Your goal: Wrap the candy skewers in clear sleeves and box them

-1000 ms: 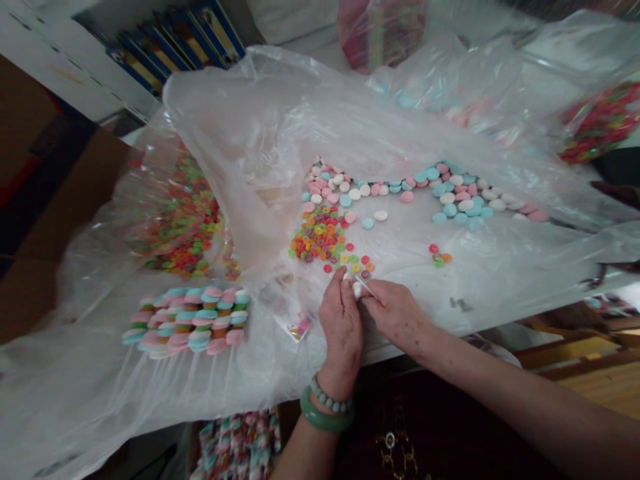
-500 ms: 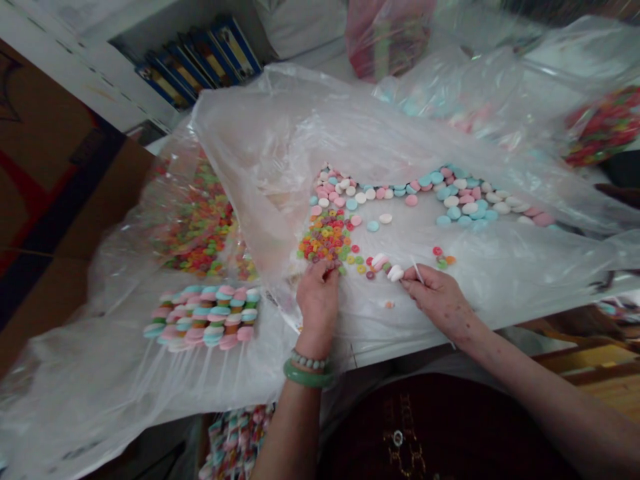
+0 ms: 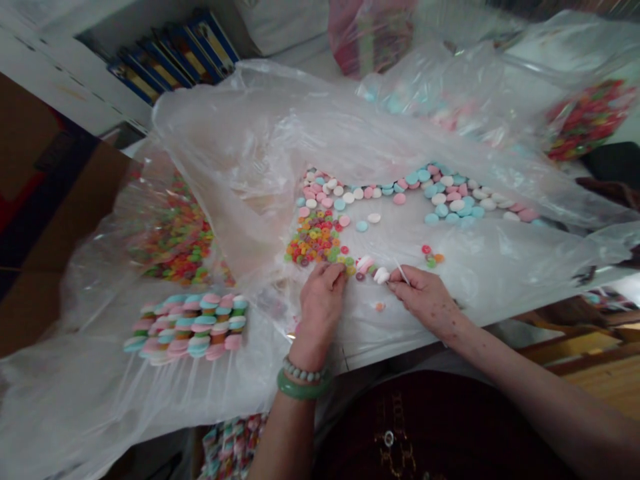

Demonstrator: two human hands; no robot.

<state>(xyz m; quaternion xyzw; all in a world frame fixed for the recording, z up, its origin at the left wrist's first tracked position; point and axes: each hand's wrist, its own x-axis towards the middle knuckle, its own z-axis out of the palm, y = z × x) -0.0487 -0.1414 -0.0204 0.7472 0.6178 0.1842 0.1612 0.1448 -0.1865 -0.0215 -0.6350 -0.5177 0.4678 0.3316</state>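
My right hand (image 3: 423, 297) is closed on a candy skewer (image 3: 382, 275), a thin white stick threaded with pink and white marshmallow discs and small coloured rings. Its loaded end points left, toward my left hand (image 3: 321, 300). The thumb and fingertips of that hand are pinched together at the lower edge of a pile of colourful ring candies (image 3: 313, 237); whatever lies between them is hidden. Just behind the rings, pastel marshmallow discs (image 3: 340, 204) lie in a band. To the left, several filled skewers (image 3: 193, 327) rest side by side, sticks toward me.
Clear plastic sheeting (image 3: 260, 133) covers the table and rises in folds at the back. A bag of ring candies (image 3: 175, 233) stands at left, and red candies (image 3: 590, 120) sit far right. Below the table edge are more packed skewers (image 3: 233, 447). A cardboard box (image 3: 50, 200) borders the left.
My left hand has moved right, from the ring pile's front toward the skewer's tip. My right hand still holds the skewer. The whole view has shifted slightly.
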